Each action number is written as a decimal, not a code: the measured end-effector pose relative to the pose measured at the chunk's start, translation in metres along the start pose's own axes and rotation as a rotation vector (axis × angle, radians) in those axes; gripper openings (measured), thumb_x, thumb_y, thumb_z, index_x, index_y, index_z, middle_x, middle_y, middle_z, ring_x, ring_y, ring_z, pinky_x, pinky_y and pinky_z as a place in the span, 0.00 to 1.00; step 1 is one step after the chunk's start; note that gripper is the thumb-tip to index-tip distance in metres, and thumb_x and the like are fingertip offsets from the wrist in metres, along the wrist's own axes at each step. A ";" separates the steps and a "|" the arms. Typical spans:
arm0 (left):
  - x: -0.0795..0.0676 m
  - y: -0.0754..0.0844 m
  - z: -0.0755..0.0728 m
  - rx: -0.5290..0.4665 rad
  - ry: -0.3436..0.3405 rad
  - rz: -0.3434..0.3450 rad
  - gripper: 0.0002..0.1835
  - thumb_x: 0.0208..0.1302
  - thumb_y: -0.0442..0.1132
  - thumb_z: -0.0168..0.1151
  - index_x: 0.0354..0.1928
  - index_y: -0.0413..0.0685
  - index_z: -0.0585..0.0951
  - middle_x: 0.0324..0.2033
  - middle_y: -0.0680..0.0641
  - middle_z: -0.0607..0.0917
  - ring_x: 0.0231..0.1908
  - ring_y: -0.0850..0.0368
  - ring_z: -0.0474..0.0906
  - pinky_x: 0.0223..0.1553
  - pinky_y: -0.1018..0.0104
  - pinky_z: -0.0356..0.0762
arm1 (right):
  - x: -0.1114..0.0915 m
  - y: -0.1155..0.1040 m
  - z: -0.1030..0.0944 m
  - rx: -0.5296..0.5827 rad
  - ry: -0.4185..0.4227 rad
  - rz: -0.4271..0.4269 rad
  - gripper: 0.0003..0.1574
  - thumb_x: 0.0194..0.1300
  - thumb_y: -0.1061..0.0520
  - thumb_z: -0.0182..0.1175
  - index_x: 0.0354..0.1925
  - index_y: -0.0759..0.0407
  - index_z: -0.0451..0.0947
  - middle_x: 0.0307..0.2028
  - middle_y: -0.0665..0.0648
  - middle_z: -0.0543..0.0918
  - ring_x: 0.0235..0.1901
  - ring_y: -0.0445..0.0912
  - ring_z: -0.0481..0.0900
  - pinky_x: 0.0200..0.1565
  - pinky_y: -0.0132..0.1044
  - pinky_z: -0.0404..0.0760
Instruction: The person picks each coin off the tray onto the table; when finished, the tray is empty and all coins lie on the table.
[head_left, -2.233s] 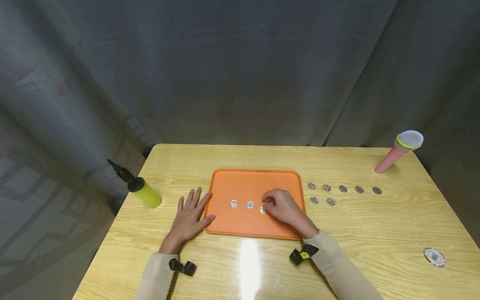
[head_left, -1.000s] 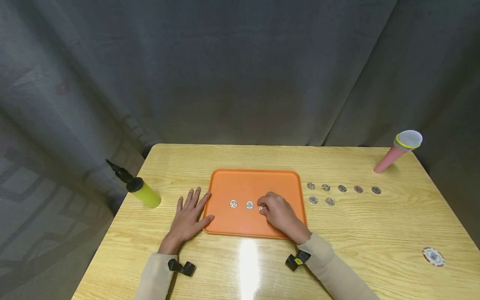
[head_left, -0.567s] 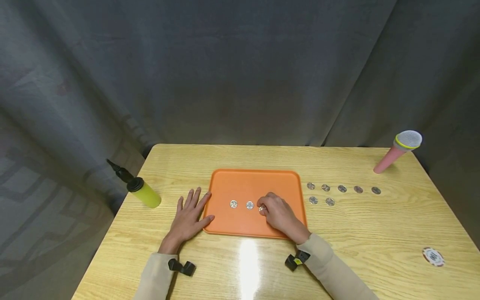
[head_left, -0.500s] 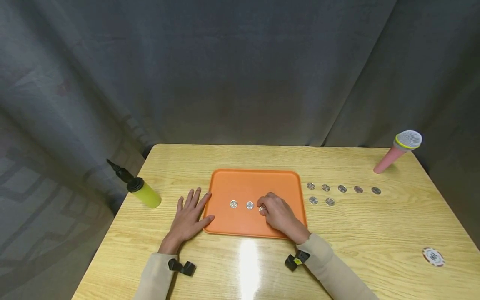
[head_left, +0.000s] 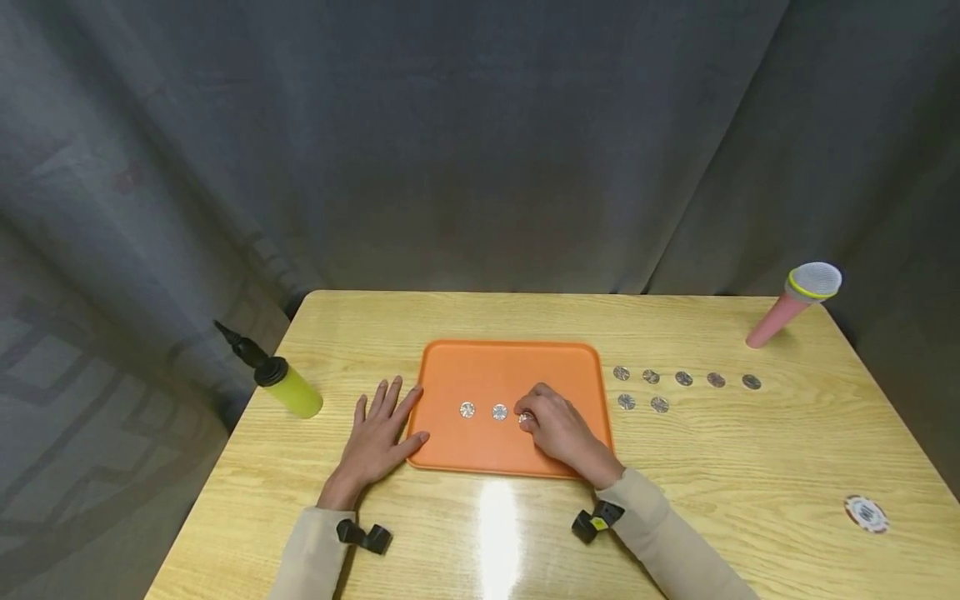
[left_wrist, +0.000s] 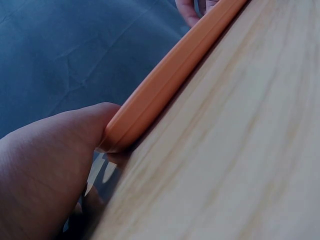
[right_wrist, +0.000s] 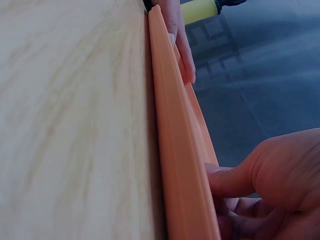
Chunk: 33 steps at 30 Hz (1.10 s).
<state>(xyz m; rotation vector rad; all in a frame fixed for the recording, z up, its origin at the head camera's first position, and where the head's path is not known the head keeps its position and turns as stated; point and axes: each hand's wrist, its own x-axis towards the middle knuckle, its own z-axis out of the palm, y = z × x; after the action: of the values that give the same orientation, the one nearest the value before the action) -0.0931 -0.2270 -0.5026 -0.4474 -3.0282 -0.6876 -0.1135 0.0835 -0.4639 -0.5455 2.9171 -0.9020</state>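
Orange tray: it lies flat on the table in front of you, with three coins roughly in line across its middle.
Left hand: your fingers are spread, and some touch the tray's left edge; light, even pressure there should stop the tray sliding.
Right hand: your fingers are curled, with thumb and index finger pinching the coin at the right end of the line.
Pinched coin: your fingertips partly cover it, so you cannot tell whether it sits fully flat. A light hold on its rim, not a press on its face, should give the finest control.
Coins beside it: the left coin and the middle coin lie apart; the middle one is near your fingertips, so take care not to brush it.
Table coins: seven lie right of the tray, untouched by either hand.
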 end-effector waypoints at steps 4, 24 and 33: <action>0.000 -0.001 0.001 -0.003 -0.001 0.000 0.41 0.66 0.59 0.58 0.78 0.57 0.60 0.80 0.39 0.51 0.80 0.35 0.43 0.74 0.30 0.35 | 0.000 0.001 0.001 -0.003 0.028 -0.012 0.05 0.58 0.64 0.71 0.36 0.59 0.88 0.37 0.54 0.84 0.37 0.48 0.83 0.38 0.43 0.84; 0.001 -0.001 0.002 0.008 0.013 0.012 0.40 0.66 0.58 0.58 0.78 0.56 0.61 0.79 0.37 0.53 0.79 0.33 0.45 0.73 0.28 0.37 | -0.001 0.000 0.001 -0.036 0.126 0.041 0.06 0.52 0.61 0.76 0.29 0.54 0.87 0.30 0.54 0.87 0.32 0.48 0.86 0.28 0.42 0.82; 0.000 -0.001 0.002 0.010 0.009 0.005 0.40 0.66 0.58 0.58 0.78 0.57 0.60 0.79 0.38 0.52 0.79 0.33 0.44 0.73 0.28 0.37 | 0.002 0.000 0.001 -0.034 0.017 0.068 0.10 0.56 0.70 0.69 0.33 0.56 0.87 0.32 0.55 0.85 0.34 0.47 0.82 0.29 0.41 0.80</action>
<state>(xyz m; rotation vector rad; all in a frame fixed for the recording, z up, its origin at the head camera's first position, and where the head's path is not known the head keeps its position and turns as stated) -0.0934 -0.2273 -0.5046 -0.4498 -3.0200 -0.6715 -0.1158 0.0828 -0.4645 -0.4395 2.9510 -0.8551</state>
